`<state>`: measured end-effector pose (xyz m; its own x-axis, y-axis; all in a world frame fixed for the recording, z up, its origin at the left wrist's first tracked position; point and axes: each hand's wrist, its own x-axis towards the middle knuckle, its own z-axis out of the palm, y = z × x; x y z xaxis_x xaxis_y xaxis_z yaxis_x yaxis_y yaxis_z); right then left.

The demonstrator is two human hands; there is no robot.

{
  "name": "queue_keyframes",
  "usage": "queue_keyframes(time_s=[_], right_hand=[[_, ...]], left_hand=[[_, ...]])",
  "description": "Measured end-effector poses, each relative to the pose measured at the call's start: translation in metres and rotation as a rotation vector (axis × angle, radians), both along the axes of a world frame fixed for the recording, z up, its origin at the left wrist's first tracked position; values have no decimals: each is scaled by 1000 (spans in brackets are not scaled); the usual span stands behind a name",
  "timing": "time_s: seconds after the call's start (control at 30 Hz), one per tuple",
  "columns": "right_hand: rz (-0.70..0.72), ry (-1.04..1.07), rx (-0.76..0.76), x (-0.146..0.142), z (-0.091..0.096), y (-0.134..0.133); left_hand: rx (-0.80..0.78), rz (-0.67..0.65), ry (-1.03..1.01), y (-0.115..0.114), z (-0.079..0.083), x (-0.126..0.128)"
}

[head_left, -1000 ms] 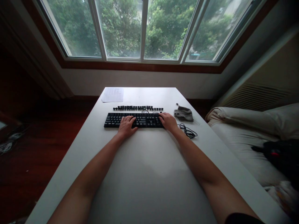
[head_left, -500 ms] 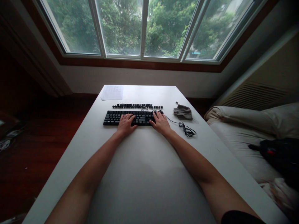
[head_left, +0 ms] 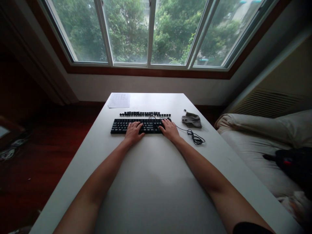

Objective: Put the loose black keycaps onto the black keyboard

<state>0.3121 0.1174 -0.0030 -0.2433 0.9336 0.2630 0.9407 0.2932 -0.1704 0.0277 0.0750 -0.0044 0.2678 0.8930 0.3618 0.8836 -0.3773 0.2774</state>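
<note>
A black keyboard (head_left: pixel 118 126) lies across the white table. My left hand (head_left: pixel 133 131) rests over its middle, fingers spread on the keys and thumb stretched toward the near edge. Over the right end of the keys lies my right hand (head_left: pixel 170 129), its fingers apart and the thumb pointing left. Neither hand grips anything. Behind the keyboard runs a row of several loose black keycaps (head_left: pixel 143 114). A thin wire loop (head_left: pixel 152 117) sits between the row and the keyboard. Parts of the keyboard are hidden under my hands.
Right of the keyboard lies a bundled black cable (head_left: pixel 196 138), with a crumpled grey cloth pouch (head_left: pixel 191 120) behind it. Printed paper (head_left: pixel 119 100) is at the table's far left corner. A sofa (head_left: pixel 246 143) stands on the right, below the window (head_left: pixel 146 32) wall's side.
The whole view has shifted a little, so the table and window sit slightly lower in the picture. Both hands stay on the keyboard with little visible movement.
</note>
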Motion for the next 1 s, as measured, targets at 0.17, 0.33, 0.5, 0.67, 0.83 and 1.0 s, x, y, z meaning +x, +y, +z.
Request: queue_keyframes(time_s=[0.17,0.33,0.5,0.67,0.83,1.0], right_hand=[[-163,139,-8,18,22,26],[-326,97,-109,34,36,68],[-398,58,-193,35,32,98],[-435,38,-208,34,24,112],[-457,79,-231,42,19,116],[-383,231,-171,52,15,114]], left_hand=[[13,-11,-5,0,1,-2],[13,-8,-9,1,0,-2],[6,-14,-13,2,1,-4],[-1,-13,-21,3,1,-3],[4,-14,-8,2,0,-3],[1,-7,-7,2,1,-2]])
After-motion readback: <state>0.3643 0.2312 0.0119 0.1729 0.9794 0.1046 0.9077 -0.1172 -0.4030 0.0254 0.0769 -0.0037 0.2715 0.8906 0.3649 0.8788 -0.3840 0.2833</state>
